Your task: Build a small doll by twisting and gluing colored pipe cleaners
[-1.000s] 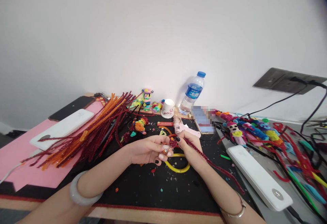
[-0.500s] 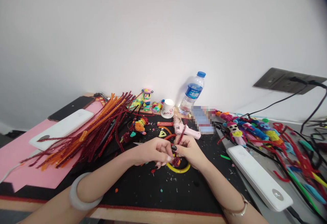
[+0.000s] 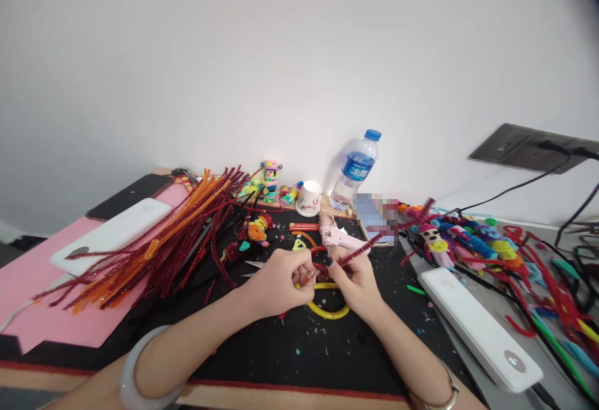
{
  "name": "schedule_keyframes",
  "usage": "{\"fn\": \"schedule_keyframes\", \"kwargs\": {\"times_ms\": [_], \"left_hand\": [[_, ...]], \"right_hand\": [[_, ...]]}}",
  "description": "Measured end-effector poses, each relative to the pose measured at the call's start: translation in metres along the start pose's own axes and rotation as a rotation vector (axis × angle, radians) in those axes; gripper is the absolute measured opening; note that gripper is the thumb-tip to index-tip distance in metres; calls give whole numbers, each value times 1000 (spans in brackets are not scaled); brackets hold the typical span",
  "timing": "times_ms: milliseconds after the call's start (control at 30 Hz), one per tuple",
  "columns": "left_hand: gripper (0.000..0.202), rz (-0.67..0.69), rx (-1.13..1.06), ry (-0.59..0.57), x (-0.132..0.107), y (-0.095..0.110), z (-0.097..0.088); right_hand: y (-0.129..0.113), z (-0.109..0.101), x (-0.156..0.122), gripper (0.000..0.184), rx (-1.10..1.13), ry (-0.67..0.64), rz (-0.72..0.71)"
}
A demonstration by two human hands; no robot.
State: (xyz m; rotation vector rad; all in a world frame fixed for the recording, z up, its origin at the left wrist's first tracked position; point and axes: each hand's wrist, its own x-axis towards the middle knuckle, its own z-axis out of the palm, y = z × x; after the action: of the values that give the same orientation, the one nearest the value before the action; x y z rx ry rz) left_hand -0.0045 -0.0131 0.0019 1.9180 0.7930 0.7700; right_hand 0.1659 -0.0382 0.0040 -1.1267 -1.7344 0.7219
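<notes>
Both left hand [image 3: 285,284] and right hand [image 3: 359,288] pinch a maroon pipe cleaner [image 3: 369,246], partly hiding a yellow ring [image 3: 330,315], glue gun [image 3: 335,234] beyond.

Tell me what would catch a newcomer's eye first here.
Likely first is the big bundle of dark red and orange fuzzy stems on the left, partly over a flat pink sheet. Next, at the centre, the left hand and right hand work close together, a dark red fuzzy stem slanting up past the right hand. Behind them, a clear plastic bottle with a blue cap stands near the white wall.
</notes>
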Motion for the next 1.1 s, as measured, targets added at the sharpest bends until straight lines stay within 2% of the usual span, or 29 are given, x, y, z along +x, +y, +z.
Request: {"fn": "schedule_keyframes", "kwargs": {"times_ms": [100, 267, 533, 767, 967, 1100], "left_hand": [[9, 6, 63, 65, 1, -3, 1], [9, -11, 77, 127, 1, -6, 1], [11, -48, 15, 204, 3, -5, 1], [14, -168, -257, 194, 7, -11, 2], [19, -308, -554, 159, 12, -6, 0], [18, -326, -700, 153, 12, -6, -1]], "right_hand": [[-1, 0, -1, 22, -158, 38, -108], [-4, 0, -3, 16, -292, -20, -203], [-3, 2, -2, 15, -359, -63, -223], [-4, 4, 0, 18, -390, -87, -215], [-2, 2, 1, 19, -413, -82, -208], [0, 0, 2, 21, -443, -77, -202]]}}
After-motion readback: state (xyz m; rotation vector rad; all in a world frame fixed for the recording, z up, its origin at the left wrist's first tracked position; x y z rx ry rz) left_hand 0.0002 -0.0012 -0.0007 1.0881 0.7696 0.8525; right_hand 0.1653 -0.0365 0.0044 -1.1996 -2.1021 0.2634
